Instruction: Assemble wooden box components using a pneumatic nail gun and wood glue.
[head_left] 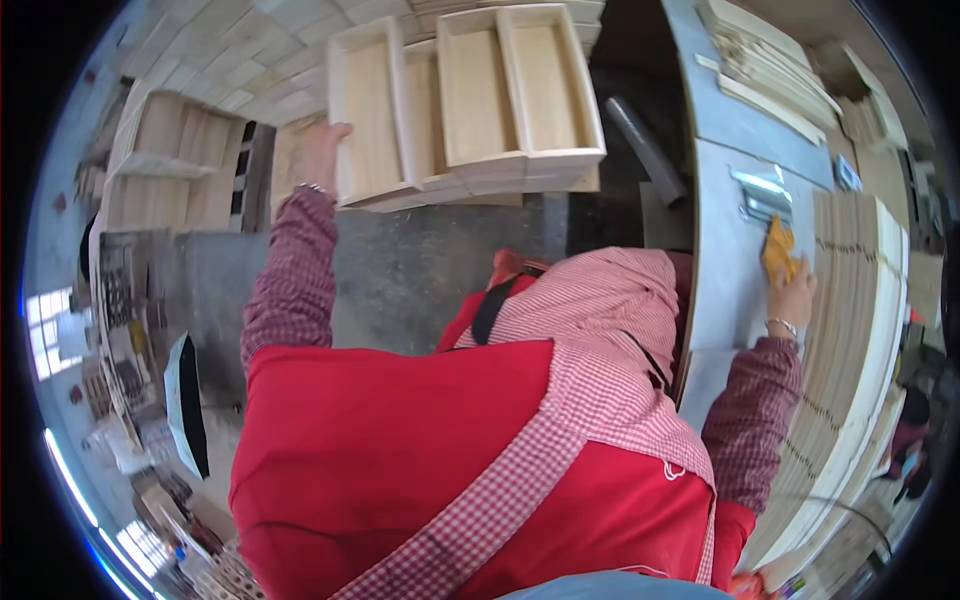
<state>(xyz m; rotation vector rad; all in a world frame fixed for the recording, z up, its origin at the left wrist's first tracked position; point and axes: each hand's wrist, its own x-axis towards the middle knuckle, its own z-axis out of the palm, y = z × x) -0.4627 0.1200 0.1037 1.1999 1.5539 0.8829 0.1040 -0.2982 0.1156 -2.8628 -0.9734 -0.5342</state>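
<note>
My left hand [328, 160] reaches out to the leftmost shallow wooden box [368, 110], its fingers closed on the box's left side. Beside that box stand other open, unpainted wooden boxes [482, 95], close together on top of a stack. Over the grey worktop on the right, my right hand [792, 292] has its fingers closed at the lower end of a crumpled orange, cloth-like piece [778, 248]. Right above this piece lies a shiny silver metal tool [765, 195]. I cannot tell whether the two are joined.
A long stack of thin wooden boards [850, 290] runs along the worktop [725, 240], with more boards [770, 70] at its far end. A grey tube [645, 150] leans under the worktop's left side. Wooden compartments [170, 165] stand at left, and stacked wood pieces [230, 50] lie behind.
</note>
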